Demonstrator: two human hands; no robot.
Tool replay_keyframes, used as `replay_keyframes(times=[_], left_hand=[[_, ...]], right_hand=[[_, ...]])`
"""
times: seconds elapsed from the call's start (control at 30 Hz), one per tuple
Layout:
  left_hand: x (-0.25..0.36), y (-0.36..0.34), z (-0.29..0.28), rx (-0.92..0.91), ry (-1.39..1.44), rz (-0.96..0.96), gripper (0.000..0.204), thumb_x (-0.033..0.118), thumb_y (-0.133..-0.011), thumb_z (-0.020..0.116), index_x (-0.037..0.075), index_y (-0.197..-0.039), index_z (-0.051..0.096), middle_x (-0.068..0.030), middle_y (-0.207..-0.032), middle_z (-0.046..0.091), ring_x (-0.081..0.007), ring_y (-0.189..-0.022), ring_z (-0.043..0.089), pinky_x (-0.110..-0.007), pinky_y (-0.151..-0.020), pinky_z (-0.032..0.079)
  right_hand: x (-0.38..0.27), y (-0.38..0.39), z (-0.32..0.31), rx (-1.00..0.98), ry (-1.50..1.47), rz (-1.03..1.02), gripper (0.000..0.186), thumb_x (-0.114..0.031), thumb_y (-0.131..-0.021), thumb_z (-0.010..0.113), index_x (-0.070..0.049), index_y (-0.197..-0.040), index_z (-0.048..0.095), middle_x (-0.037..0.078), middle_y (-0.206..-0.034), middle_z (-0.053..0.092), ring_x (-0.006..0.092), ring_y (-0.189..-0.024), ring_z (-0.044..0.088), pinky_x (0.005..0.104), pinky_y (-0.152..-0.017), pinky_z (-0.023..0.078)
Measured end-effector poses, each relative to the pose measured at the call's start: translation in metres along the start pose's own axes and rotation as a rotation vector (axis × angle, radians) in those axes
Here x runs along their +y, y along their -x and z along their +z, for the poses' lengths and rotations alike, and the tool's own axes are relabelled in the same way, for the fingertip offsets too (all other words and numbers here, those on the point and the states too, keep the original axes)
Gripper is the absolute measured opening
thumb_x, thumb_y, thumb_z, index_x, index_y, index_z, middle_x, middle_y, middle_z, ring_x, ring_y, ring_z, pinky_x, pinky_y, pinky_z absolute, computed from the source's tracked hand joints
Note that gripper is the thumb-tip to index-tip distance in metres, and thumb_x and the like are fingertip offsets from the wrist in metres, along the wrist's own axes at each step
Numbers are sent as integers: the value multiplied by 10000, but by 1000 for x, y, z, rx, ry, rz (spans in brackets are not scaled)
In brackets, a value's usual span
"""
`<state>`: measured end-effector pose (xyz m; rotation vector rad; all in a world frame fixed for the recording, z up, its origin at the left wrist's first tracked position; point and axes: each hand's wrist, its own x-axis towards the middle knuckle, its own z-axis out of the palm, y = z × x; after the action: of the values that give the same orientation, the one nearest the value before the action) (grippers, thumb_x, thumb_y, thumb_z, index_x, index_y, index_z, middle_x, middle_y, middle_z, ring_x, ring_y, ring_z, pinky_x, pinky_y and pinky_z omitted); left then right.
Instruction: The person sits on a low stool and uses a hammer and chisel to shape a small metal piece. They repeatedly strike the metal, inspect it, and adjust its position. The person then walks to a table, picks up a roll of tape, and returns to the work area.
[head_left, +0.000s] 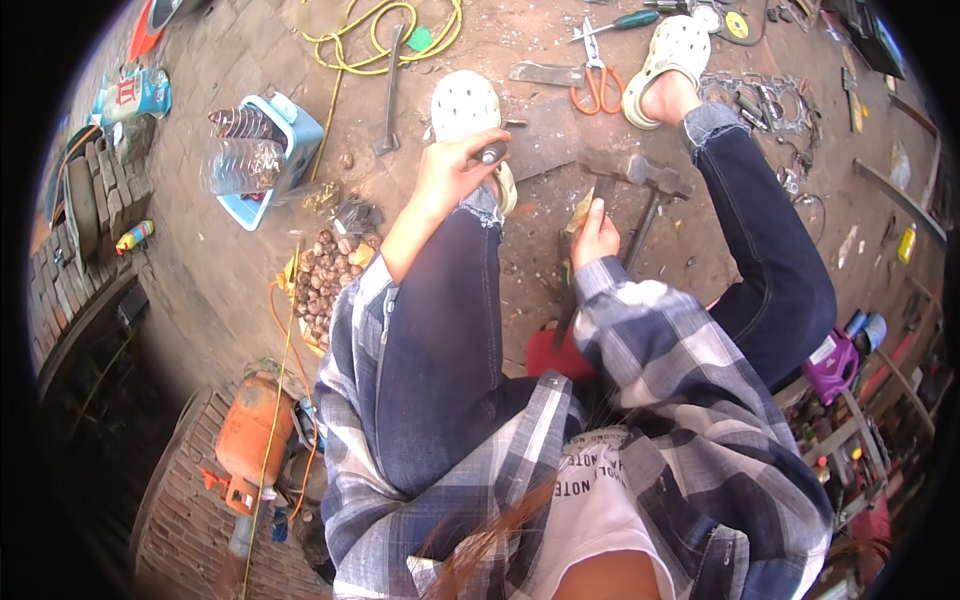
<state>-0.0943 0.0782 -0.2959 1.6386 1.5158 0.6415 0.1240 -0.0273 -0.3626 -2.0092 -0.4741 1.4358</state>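
My left hand [452,172] is closed around a dark, round-ended handle [491,153], beside my left shoe; the rest of that tool is hidden. My right hand [597,238] pinches a flat, yellowish-brown piece [580,212] with its thumb upward; what the piece is cannot be made out. Just beyond that hand, a heavy hammer [660,176] lies on the ground, its handle running back toward me. Between my left arm and the blue bin is a pile of round brown nuts or similar lumps [328,278] on something yellow.
Ahead lie orange-handled scissors [598,88], a broad flat blade [546,74], a metal bar [390,95] and a coiled yellow hose [385,40]. A blue bin [300,135] with plastic bottles and an orange gas cylinder [255,425] stand left. Metal parts [770,105] and a purple jug [832,365] are right.
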Motion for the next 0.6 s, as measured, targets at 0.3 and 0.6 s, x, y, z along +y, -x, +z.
replay_keyframes(times=[0.3, 0.6], left_hand=[[6, -17, 7, 26, 47, 96, 257, 80, -780, 698, 91, -1036, 676, -90, -963, 692, -157, -825, 690, -259, -688, 541], [-19, -16, 16, -6, 85, -16, 282, 14, -750, 727, 34, -1028, 677, -65, -1052, 684, -118, -999, 623, -259, -869, 480]], right_hand=[[-123, 100, -9, -348, 8, -816, 283, -295, -863, 626, -19, -823, 581, 96, -652, 621, 267, -610, 637, 355, -542, 483], [-75, 79, -7, -311, 272, -503, 347, -335, -836, 661, -17, -964, 605, 190, -729, 627, 302, -672, 651, 365, -611, 492]])
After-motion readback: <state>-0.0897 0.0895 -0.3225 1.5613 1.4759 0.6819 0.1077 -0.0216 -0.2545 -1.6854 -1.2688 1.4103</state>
